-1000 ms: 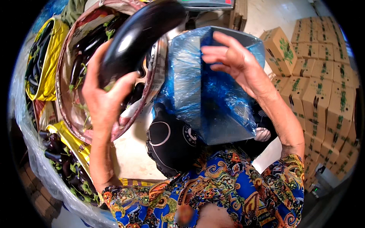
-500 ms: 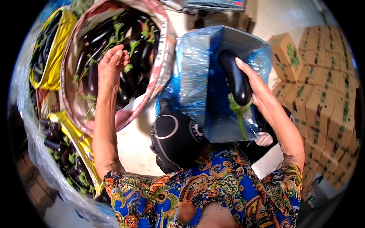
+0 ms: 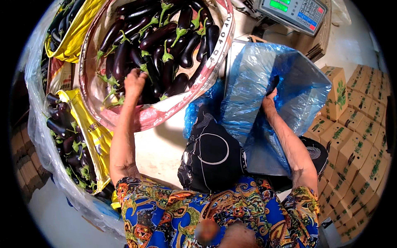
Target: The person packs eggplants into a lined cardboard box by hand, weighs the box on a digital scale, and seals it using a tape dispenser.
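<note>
My left hand (image 3: 135, 84) reaches down among the glossy dark purple eggplants (image 3: 158, 36) in a large round sack (image 3: 155, 118). Its fingers are curled beside a green stem; what they grip, if anything, is hidden. To the right, a grey bin (image 3: 308, 78) is lined with crinkled blue plastic film (image 3: 250, 78). My right hand (image 3: 269, 102) is inside this bin, closed on an eggplant (image 3: 273, 84). Only the dark end of that eggplant shows past the fingers; the plastic and the hand cover the rest.
A digital scale (image 3: 293, 14) stands behind the bin. Printed cardboard boxes (image 3: 351, 136) are stacked at the right. At the left, yellow sacks (image 3: 82, 128) hold more eggplants, with clear plastic sheeting (image 3: 45, 136) along the outside. My knee (image 3: 213, 155) lies between sack and bin.
My left hand has lowered into the eggplants. The right hand has carried its eggplant deeper into the lined bin, turning it mostly out of sight. The view has shifted, bringing the scale further in.
</note>
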Motion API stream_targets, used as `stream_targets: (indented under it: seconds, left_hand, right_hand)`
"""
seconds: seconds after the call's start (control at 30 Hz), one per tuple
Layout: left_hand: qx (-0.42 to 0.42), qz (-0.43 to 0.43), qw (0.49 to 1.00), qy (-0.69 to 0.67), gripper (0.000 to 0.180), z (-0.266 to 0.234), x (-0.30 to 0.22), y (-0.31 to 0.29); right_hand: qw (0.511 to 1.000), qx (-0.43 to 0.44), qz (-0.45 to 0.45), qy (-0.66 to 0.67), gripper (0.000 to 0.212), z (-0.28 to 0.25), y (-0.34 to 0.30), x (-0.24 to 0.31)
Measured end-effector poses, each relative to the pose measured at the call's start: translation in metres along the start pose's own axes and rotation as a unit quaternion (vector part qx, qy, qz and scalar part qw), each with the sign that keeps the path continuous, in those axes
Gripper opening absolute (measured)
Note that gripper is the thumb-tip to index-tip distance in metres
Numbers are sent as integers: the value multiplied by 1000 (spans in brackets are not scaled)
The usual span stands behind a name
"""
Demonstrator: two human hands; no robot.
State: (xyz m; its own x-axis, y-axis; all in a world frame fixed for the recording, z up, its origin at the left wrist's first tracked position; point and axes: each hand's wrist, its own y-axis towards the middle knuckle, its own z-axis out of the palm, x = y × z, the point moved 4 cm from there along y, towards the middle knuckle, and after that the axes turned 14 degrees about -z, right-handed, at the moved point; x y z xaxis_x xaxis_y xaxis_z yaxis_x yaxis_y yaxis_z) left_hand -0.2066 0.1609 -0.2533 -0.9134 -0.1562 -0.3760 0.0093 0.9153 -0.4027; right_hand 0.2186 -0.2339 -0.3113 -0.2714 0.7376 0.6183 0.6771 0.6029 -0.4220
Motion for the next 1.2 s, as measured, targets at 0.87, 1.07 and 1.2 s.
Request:
stream_targets:
  seconds: [0.87,1.07,1.2]
  left_hand:
    - [444,61,698,-558,87,-54,-154,-146]
    - [546,237,736,-323,73,-14,-284,-208]
    - [447,534,704,-139,57,26,-330,-238]
  right_hand:
    - [867,139,-336,-339,29,-163,-91,181]
    - [939,113,-309,-103,28,-186,-103,185]
    - [909,69,-363,-192,26,-201,-113,184]
